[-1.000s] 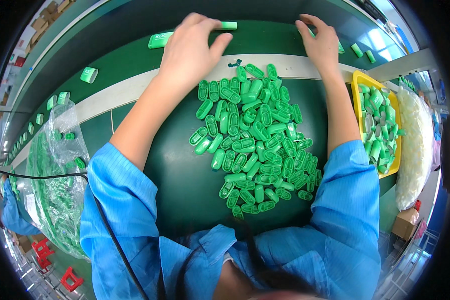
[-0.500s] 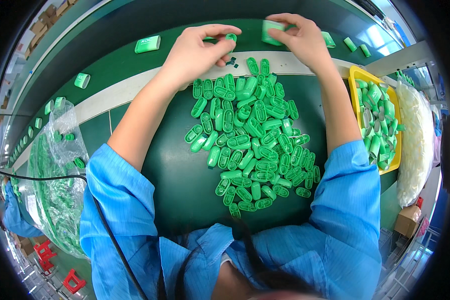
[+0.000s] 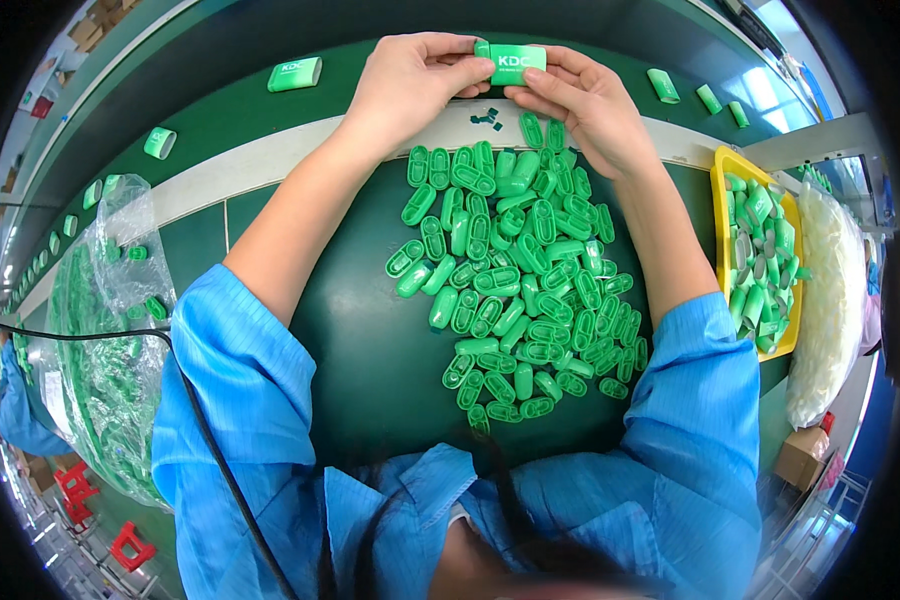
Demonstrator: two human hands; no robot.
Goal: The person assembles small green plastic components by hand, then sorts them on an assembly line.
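Over the belt beyond the pile, my two hands meet. My left hand (image 3: 407,88) pinches a small green oval plastic cap (image 3: 482,48), mostly hidden by the fingertips. The cap sits against the left end of a flat green plastic sleeve (image 3: 518,64) with white print; how far it goes in, I cannot tell. Fingers and thumb of my right hand (image 3: 598,112) are closed round the sleeve's right end. Below lies a loose pile of green oval caps (image 3: 535,255), some hollow side up, some rounded side up.
Several green sleeves (image 3: 296,74) lie spaced along the green belt (image 3: 225,95). A yellow bin (image 3: 722,215) of sleeves stands right, beside a pale filled bag (image 3: 828,290). Left is a clear plastic bag (image 3: 110,340) of green parts. Dark green bits (image 3: 486,118) lie on the white rail (image 3: 330,138).
My right hand has brought the sleeve left to my left hand, and the cap now meets the sleeve's end. The sleeve was blurred and apart from the cap before.
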